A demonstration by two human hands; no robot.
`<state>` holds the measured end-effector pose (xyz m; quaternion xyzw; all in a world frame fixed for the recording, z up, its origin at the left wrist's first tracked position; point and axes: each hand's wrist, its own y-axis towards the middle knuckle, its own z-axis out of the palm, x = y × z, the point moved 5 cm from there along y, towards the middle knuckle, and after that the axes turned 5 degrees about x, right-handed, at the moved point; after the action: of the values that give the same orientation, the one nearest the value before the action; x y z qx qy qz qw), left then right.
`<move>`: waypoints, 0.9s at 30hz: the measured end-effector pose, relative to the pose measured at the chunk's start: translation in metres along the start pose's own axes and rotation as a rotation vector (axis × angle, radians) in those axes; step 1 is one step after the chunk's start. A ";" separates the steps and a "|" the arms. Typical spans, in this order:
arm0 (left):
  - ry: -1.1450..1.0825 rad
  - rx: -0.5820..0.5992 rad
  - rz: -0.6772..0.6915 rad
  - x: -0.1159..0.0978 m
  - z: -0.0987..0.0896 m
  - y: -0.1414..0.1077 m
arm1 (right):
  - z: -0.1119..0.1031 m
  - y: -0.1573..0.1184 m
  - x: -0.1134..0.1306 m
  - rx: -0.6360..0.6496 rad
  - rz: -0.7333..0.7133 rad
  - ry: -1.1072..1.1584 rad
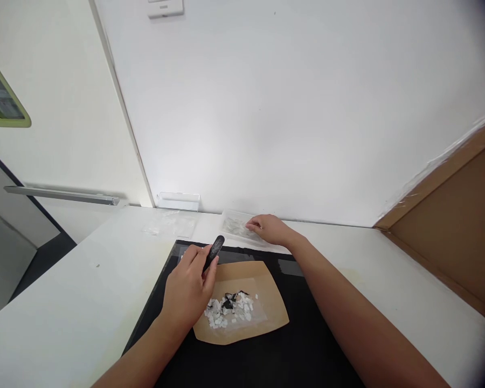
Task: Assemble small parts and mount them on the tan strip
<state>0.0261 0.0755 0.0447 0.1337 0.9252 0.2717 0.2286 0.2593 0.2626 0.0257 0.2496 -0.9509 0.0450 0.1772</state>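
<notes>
A black oblong tool (214, 252) is gripped in my left hand (189, 283), its rounded end pointing up and away. My right hand (267, 229) reaches to the clear plastic tray (230, 235) near the wall. Its fingers are pinched together at the pale, thin contents; whether something is between the fingertips is too small to tell. Below my hands lies a brown paper tray (272, 307), holding a heap of small white pieces (220, 318) and some black scraps (228, 301) on a translucent sheet (258, 312). My left hand covers the paper tray's left edge.
The paper tray sits on a black mat (242, 366) on a white table (89, 302). Clear plastic bags (170, 223) lie at the back left, beside a clear holder (180, 201) against the wall. A brown board (456, 215) stands at the right.
</notes>
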 end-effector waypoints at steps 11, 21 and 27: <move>-0.002 0.014 -0.005 0.001 0.001 0.001 | 0.000 0.001 0.004 -0.026 -0.028 0.006; -0.016 -0.006 0.006 0.000 0.000 0.000 | -0.010 -0.004 -0.003 -0.074 0.001 0.183; -0.023 -0.001 0.002 0.000 -0.001 0.000 | -0.021 -0.012 0.004 -0.087 -0.005 0.234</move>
<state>0.0261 0.0752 0.0454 0.1376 0.9222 0.2708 0.2392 0.2683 0.2541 0.0472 0.2371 -0.9241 0.0320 0.2979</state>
